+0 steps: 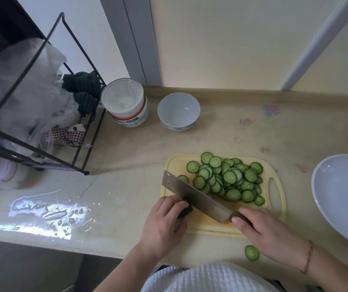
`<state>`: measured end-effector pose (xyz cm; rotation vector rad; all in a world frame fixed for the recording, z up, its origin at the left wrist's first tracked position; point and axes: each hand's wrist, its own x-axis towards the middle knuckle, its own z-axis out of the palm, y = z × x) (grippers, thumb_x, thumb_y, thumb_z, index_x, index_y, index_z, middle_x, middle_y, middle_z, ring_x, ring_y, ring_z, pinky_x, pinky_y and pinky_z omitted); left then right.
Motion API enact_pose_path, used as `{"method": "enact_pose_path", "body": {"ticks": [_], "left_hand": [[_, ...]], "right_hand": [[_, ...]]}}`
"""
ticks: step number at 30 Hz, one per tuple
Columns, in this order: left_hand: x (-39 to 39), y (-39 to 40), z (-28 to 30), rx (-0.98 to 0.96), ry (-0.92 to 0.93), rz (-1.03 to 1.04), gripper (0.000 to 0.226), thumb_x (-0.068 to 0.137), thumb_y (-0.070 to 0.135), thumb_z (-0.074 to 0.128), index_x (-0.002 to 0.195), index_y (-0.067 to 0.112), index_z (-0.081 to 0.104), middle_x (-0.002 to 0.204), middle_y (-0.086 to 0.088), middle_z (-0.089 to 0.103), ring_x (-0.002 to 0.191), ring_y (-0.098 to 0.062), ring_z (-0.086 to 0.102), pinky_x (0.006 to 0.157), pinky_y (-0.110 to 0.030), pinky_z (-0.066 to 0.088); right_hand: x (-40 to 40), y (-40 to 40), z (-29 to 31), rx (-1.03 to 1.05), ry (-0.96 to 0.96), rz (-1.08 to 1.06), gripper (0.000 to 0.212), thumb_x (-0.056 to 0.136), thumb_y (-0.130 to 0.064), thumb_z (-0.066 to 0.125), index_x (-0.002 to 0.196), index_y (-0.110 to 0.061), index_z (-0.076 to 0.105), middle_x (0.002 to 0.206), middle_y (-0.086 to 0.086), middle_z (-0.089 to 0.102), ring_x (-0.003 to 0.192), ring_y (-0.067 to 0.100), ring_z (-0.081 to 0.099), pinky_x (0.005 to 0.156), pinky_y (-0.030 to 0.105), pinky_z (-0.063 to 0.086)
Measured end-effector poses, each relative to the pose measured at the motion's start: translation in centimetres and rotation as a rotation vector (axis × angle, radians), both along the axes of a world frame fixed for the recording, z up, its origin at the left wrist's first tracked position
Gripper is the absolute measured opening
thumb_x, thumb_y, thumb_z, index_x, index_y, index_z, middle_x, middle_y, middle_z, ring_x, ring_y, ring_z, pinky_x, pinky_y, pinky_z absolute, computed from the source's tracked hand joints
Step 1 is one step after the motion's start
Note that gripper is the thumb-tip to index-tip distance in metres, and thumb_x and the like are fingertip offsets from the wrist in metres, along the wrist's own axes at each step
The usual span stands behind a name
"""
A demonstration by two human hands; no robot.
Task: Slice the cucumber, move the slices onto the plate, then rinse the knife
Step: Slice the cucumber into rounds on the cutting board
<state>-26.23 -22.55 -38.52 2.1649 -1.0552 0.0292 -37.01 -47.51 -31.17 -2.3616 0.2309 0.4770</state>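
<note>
left hand (164,220): fingers curled round the cucumber stub (185,211) at the near-left corner of the cutting board (211,226), fingertips just beside the blade.
right hand (268,234): wrapped round the knife (198,199) handle, blade lying diagonally across the board.
slices (230,182): heaped on the board's far half; one stray slice (252,252) off the board's near edge, on the counter.
plate (342,194): right of the board, bare.
risk 1: stub is short, so a slip likely puts the blade on the fingertips.
risk 2: heap sits near the board's far edge; sweeping it could shed slices.
risk 3: stray may get missed.
text/brands: none readable.
</note>
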Motion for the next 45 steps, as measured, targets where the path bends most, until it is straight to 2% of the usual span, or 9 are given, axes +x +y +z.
{"method": "enact_pose_path", "body": {"ticks": [7,10,14,17,20,24,32,37,45], "left_hand": [[0.1,0.0,0.0,0.001,0.009,-0.008,0.051,0.072,0.000,0.081,0.115,0.015,0.058,0.114,-0.001,0.056,0.096,-0.021,0.057,0.087,-0.024,0.048],[0.1,-0.3,0.0,-0.017,-0.009,-0.009,0.050,0.073,0.000,0.081,0.115,0.015,0.058,0.115,0.000,0.055,0.096,-0.022,0.057,0.087,-0.024,0.049],[0.2,-1.4,-0.1,-0.042,-0.081,-0.020,0.029,0.080,0.003,0.076,0.108,0.006,0.067,0.110,-0.005,0.061,0.090,-0.024,0.059,0.083,-0.026,0.050],[0.5,-2.0,-0.5,-0.051,-0.118,-0.035,0.018,0.085,0.007,0.072,0.103,0.003,0.070,0.106,-0.006,0.065,0.087,-0.025,0.060,0.081,-0.028,0.052],[0.9,-1.9,-0.8,-0.061,-0.120,-0.040,0.020,0.083,0.005,0.074,0.103,0.004,0.071,0.106,-0.006,0.066,0.087,-0.026,0.062,0.082,-0.030,0.053],[1.0,-1.9,-1.2,-0.095,-0.157,-0.066,0.018,0.089,0.008,0.071,0.106,0.008,0.065,0.110,-0.005,0.064,0.087,-0.028,0.062,0.082,-0.031,0.053],[1.1,-2.4,-1.3,-0.090,-0.200,-0.085,0.040,0.076,-0.001,0.077,0.109,0.013,0.058,0.117,0.001,0.057,0.088,-0.025,0.060,0.084,-0.031,0.053],[1.0,-2.4,-1.4,-0.092,-0.206,-0.096,0.039,0.078,-0.001,0.076,0.110,0.013,0.059,0.118,0.001,0.058,0.091,-0.024,0.059,0.086,-0.030,0.052],[1.1,-2.4,-2.0,-0.096,-0.209,-0.084,0.032,0.083,0.001,0.073,0.109,0.013,0.058,0.116,0.000,0.058,0.087,-0.029,0.063,0.084,-0.033,0.053]], "right_hand": [[0.3,-0.1,0.0,0.005,0.026,-0.101,0.041,0.094,-0.054,0.030,0.071,-0.024,0.046,0.059,0.000,0.054,0.058,0.017,0.055,0.053,0.029,0.043],[0.1,0.1,0.4,-0.002,0.031,-0.118,0.044,0.090,-0.059,0.026,0.071,-0.025,0.046,0.061,0.000,0.054,0.059,0.017,0.055,0.054,0.030,0.044],[0.0,1.8,0.9,0.057,0.074,-0.141,0.048,0.086,-0.067,0.028,0.072,-0.025,0.046,0.060,-0.003,0.052,0.051,0.009,0.050,0.049,0.024,0.041],[0.4,3.2,1.1,0.148,0.124,-0.178,0.043,0.092,-0.059,0.032,0.074,-0.023,0.047,0.062,0.001,0.055,0.051,0.010,0.049,0.056,0.035,0.048],[0.6,4.0,1.1,0.162,0.124,-0.166,0.038,0.096,-0.054,0.030,0.077,-0.025,0.044,0.065,0.003,0.055,0.055,0.015,0.050,0.063,0.041,0.047],[0.1,4.4,1.6,0.141,0.071,-0.171,0.036,0.095,-0.054,0.029,0.077,-0.026,0.041,0.062,0.001,0.051,0.057,0.015,0.051,0.060,0.037,0.043],[-1.4,4.5,3.5,0.085,0.011,-0.189,0.044,0.085,-0.067,0.016,0.075,-0.029,0.036,0.061,0.001,0.051,0.063,0.016,0.053,0.061,0.034,0.042],[-1.8,4.6,3.4,0.065,0.004,-0.174,0.048,0.085,-0.071,0.007,0.077,-0.033,0.035,0.064,0.002,0.054,0.069,0.016,0.055,0.065,0.034,0.043],[-0.6,4.3,2.4,0.080,0.040,-0.138,0.041,0.091,-0.061,0.015,0.077,-0.030,0.037,0.066,-0.002,0.052,0.066,0.014,0.051,0.062,0.030,0.041]]}}
